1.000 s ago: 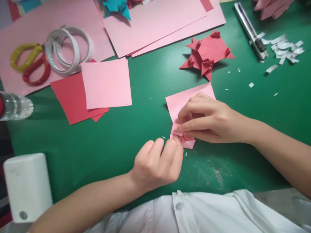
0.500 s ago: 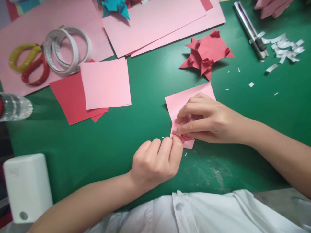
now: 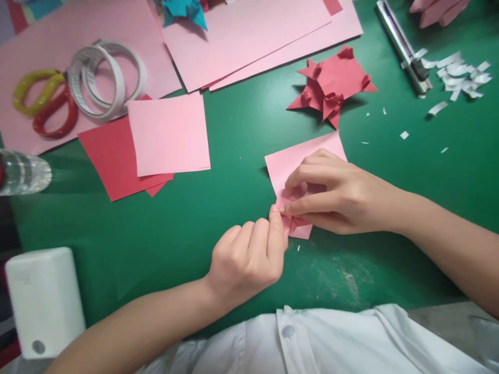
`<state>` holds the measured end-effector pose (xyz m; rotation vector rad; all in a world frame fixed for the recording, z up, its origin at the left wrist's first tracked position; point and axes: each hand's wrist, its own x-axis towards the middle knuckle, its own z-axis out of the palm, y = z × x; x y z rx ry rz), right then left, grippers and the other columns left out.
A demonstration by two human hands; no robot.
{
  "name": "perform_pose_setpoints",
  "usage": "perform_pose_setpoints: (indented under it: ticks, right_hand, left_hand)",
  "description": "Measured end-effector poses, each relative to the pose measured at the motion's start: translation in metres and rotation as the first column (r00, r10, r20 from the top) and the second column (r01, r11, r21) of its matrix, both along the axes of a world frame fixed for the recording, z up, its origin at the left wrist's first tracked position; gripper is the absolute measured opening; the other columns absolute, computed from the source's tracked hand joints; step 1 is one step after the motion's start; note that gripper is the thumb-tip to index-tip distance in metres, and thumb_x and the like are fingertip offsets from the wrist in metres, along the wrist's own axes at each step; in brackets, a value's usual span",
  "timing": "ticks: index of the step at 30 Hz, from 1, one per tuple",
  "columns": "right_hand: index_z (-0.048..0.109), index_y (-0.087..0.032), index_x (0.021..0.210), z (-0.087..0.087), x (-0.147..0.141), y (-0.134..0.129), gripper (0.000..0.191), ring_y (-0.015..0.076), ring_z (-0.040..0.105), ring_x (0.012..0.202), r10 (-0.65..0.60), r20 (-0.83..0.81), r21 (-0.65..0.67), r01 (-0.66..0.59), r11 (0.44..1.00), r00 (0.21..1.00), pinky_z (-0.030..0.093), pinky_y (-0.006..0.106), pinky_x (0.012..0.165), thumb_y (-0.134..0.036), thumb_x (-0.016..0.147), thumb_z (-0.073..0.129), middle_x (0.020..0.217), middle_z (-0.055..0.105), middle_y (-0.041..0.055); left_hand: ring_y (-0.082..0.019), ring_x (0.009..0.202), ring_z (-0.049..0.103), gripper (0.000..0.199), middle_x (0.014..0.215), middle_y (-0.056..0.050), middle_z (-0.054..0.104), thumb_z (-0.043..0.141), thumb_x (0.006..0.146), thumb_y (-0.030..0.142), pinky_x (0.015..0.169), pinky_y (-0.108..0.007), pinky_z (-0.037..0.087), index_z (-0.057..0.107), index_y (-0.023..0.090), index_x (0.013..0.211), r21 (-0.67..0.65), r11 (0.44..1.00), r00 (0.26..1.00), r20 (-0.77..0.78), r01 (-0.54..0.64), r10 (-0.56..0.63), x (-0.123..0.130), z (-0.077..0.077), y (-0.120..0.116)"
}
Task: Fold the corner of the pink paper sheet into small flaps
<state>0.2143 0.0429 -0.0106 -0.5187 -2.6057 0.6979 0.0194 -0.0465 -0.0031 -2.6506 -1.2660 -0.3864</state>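
Right hand (image 3: pixel 335 195) covering much of the pink paper (image 3: pixel 290 161), plastic bottle (image 3: pixel 23 171) cut by left edge, folded pink pieces (image 3: pixel 436 10) cut at top

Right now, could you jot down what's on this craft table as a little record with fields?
surface: green mat
left hand: pinching the near edge of the pink folded paper
right hand: pressing that paper down
behind it: red folded paper shape
far left: tape rolls, pink square on red squares
far right: cutter knife, white paper scraps

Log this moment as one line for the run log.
left hand: pinching corner of pink folded paper | right hand: pressing paper flat | surface: green mat | nearby: red folded piece
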Motion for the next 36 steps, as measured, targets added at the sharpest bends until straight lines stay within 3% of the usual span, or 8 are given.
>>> perform_pose_setpoints:
  ticks: [6,9,12,18,26,31,36]
  right_hand:
    - [0.064,-0.02,0.076,0.002,0.001,0.001,0.023,0.014,0.051,0.074,0.053,0.037,0.151,-0.058,0.987,0.998,0.04,0.033,0.066,-0.029,0.092,0.051,0.084,0.06,0.0038]
    - [0.061,-0.021,0.071,0.005,0.0,0.001,0.027,0.013,0.05,0.07,0.036,0.083,0.277,-0.058,0.959,0.996,0.037,0.032,0.06,-0.027,0.094,0.048,0.076,0.059,0.0007]
    - [0.06,-0.022,0.069,0.009,0.0,0.001,0.029,0.0113,0.049,0.066,0.023,0.135,0.323,-0.066,0.944,0.991,0.034,0.033,0.056,-0.025,0.095,0.046,0.073,0.058,-0.0013]
    - [0.062,-0.023,0.073,0.014,0.002,0.005,0.029,0.0127,0.049,0.066,-0.005,0.157,0.274,-0.039,0.961,0.988,0.031,0.033,0.055,-0.03,0.095,0.046,0.067,0.053,-0.0003]
    - [0.066,-0.023,0.085,0.008,0.003,0.005,0.028,0.0139,0.047,0.066,0.011,0.206,0.237,-0.06,0.97,0.978,0.036,0.033,0.059,-0.034,0.096,0.043,0.065,0.056,0.0008]
    - [0.066,-0.02,0.086,0.006,0.002,0.006,0.029,0.0145,0.044,0.063,-0.001,0.191,0.247,-0.047,0.968,0.982,0.035,0.033,0.058,-0.031,0.096,0.041,0.063,0.055,0.0017]
    - [0.065,-0.019,0.093,0.001,0.005,0.009,0.024,0.0145,0.045,0.065,-0.004,0.075,0.073,-0.002,0.997,0.997,0.038,0.031,0.061,-0.027,0.095,0.042,0.067,0.056,0.0017]
  left_hand:
    - [-0.008,0.038,0.038,0.019,0.049,0.006,0.038,0.072,0.077,0.023,0.032,-0.026,0.027,0.069,0.006,0.085,0.034,0.996,0.991,-0.106,0.085,-0.081,-0.002,0.005,0.001]
    - [-0.008,0.038,0.037,0.017,0.049,0.006,0.034,0.071,0.078,0.024,0.03,-0.025,0.026,0.068,0.008,0.077,0.052,0.992,0.982,-0.157,0.116,-0.106,-0.001,0.005,0.0]
    - [-0.007,0.037,0.034,0.015,0.05,0.006,0.03,0.071,0.078,0.022,0.029,-0.024,0.027,0.068,0.008,0.075,0.064,0.988,0.974,-0.19,0.137,-0.123,-0.001,0.005,-0.001]
    - [-0.007,0.037,0.034,0.018,0.05,0.006,0.029,0.07,0.078,0.024,0.028,-0.023,0.026,0.067,0.008,0.071,0.07,0.983,0.965,-0.213,0.168,-0.15,-0.001,0.005,0.0]
    - [-0.008,0.037,0.035,0.016,0.05,0.006,0.033,0.07,0.077,0.02,0.03,-0.024,0.027,0.07,0.004,0.083,0.071,0.983,0.969,-0.19,0.171,-0.155,-0.001,0.001,0.001]
    - [-0.008,0.037,0.036,0.016,0.049,0.006,0.034,0.071,0.077,0.022,0.03,-0.024,0.027,0.069,0.006,0.079,0.078,0.982,0.971,-0.183,0.17,-0.154,-0.001,0.002,0.001]
    - [-0.009,0.037,0.039,0.023,0.049,0.006,0.037,0.072,0.076,0.025,0.03,-0.024,0.028,0.069,0.003,0.082,0.062,0.987,0.981,-0.139,0.147,-0.137,-0.002,0.003,0.002]
